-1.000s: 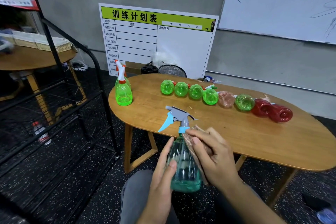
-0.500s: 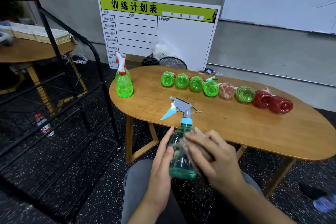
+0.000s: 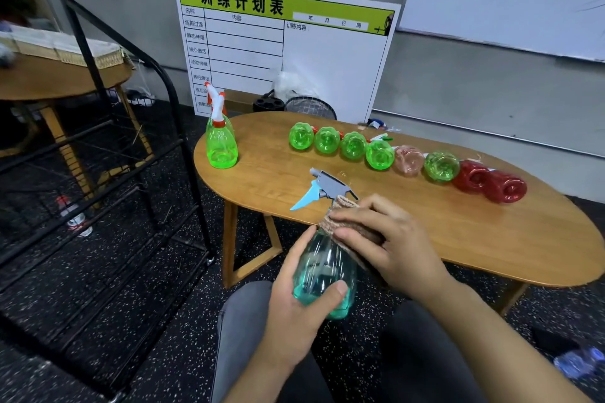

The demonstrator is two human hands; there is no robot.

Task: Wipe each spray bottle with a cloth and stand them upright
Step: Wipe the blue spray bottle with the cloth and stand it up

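A teal spray bottle point(image 3: 322, 275) is being gripped near its base by the left hand point(image 3: 294, 314), thumb curled across the front and fingers wrapped behind, and is being held upright with a slight tilt just in front of the near edge of the wooden table point(image 3: 425, 235), above the person's lap. A brownish cloth point(image 3: 343, 222) is being pressed around the bottle's neck and shoulder by the right hand point(image 3: 389, 245), fingers curled over it and grasping it against the bottle. The grey and light-blue trigger head point(image 3: 327, 190) is being left exposed above the cloth, nozzle pointing away from the table's right end. At the table's far-left corner a green spray bottle point(image 3: 222, 144) with an orange and white trigger is standing upright. Along the table's far side a row of bottles is lying on their sides, bases toward the camera: four green bottles point(image 3: 340, 144), then a pale pink bottle point(image 3: 409, 160), another green bottle point(image 3: 441, 166), and two red bottles point(image 3: 491, 183) nearest the table's right end, neighbours touching or just beside each other. A white chart board point(image 3: 327, 52) is leaning on the wall behind the table, and a black metal rack point(image 3: 98, 157) is standing left of the table.
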